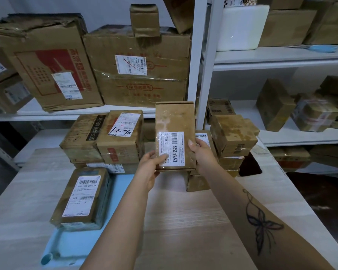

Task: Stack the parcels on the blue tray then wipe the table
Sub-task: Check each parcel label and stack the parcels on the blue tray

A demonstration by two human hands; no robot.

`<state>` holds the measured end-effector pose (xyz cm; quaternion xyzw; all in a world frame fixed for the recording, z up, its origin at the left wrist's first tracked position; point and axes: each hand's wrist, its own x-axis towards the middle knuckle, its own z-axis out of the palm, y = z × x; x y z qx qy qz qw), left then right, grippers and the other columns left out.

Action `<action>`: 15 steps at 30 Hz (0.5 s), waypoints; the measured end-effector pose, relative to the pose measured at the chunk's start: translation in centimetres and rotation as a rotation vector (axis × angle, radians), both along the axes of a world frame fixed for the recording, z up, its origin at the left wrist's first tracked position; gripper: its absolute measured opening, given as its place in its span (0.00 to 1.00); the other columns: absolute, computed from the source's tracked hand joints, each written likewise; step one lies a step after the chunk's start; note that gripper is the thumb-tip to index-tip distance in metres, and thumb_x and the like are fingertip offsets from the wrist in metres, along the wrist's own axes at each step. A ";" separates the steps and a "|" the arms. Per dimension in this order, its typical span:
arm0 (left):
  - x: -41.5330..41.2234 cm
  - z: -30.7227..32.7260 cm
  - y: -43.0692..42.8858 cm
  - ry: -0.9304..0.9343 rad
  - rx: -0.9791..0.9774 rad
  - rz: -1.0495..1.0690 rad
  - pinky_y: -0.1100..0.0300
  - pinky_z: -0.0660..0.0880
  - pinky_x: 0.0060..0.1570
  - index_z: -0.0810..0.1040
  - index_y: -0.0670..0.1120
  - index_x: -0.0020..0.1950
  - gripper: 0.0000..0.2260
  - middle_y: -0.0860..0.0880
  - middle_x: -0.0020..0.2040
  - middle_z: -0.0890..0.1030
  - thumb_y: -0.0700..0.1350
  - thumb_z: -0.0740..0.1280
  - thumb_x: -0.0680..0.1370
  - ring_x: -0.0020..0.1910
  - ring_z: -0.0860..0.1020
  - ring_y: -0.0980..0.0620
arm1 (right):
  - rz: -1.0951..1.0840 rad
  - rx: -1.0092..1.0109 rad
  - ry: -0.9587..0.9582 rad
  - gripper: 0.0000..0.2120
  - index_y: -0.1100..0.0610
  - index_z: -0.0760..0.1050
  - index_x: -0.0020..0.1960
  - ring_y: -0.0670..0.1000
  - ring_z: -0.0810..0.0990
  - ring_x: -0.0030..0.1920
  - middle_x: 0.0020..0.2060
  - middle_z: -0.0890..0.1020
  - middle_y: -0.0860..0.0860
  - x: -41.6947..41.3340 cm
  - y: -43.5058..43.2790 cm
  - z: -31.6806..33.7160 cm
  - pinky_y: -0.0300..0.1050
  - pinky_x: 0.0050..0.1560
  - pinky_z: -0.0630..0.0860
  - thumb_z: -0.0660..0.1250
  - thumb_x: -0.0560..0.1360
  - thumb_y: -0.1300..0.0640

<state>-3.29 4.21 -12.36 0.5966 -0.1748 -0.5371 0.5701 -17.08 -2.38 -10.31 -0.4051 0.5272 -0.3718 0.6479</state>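
I hold a flat brown parcel (174, 125) with a white barcode label upright above the table. My left hand (149, 168) grips its lower left corner and my right hand (202, 152) grips its lower right edge. The blue tray (74, 242) lies on the table at the lower left. One taped parcel (82, 197) with a white label rests on the tray's far part. Behind it stands a stack of parcels (105, 137), one marked 12 in black pen. More parcels (232, 137) are piled at the right behind my held parcel.
The light wooden table (183, 221) runs under my arms. White shelves (281, 57) full of large cardboard boxes (141, 67) stand behind and to the right. A dark object (250, 166) lies at the table's right edge.
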 end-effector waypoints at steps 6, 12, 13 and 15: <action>0.8 0.4 0.1 -0.003 0.019 0.015 0.51 0.78 0.47 0.67 0.47 0.68 0.24 0.46 0.53 0.83 0.44 0.71 0.74 0.49 0.81 0.47 | 0.063 -0.031 -0.033 0.21 0.58 0.65 0.71 0.55 0.78 0.59 0.61 0.77 0.53 0.9 0.4 0.4 0.58 0.63 0.73 0.62 0.79 0.60; 1.4 0.7 0.9 -0.043 0.025 -0.013 0.56 0.76 0.39 0.69 0.47 0.67 0.21 0.48 0.49 0.82 0.45 0.69 0.76 0.43 0.80 0.51 | 0.063 -0.001 -0.066 0.20 0.58 0.69 0.68 0.57 0.81 0.57 0.61 0.79 0.56 0.9 0.4 0.2 0.57 0.59 0.77 0.66 0.77 0.59; 1.5 0.6 0.9 -0.047 0.028 -0.018 0.55 0.77 0.42 0.70 0.47 0.67 0.21 0.48 0.51 0.82 0.46 0.69 0.76 0.45 0.80 0.50 | 0.063 0.001 -0.060 0.20 0.58 0.70 0.67 0.56 0.81 0.55 0.59 0.80 0.57 0.9 0.4 0.2 0.54 0.55 0.79 0.67 0.77 0.59; 1.6 0.5 1.1 -0.055 0.042 -0.028 0.49 0.75 0.53 0.70 0.46 0.67 0.21 0.46 0.56 0.81 0.47 0.69 0.75 0.51 0.79 0.47 | 0.063 -0.001 -0.028 0.20 0.58 0.70 0.66 0.52 0.82 0.47 0.56 0.81 0.55 1.0 0.7 0.5 0.40 0.38 0.80 0.68 0.76 0.58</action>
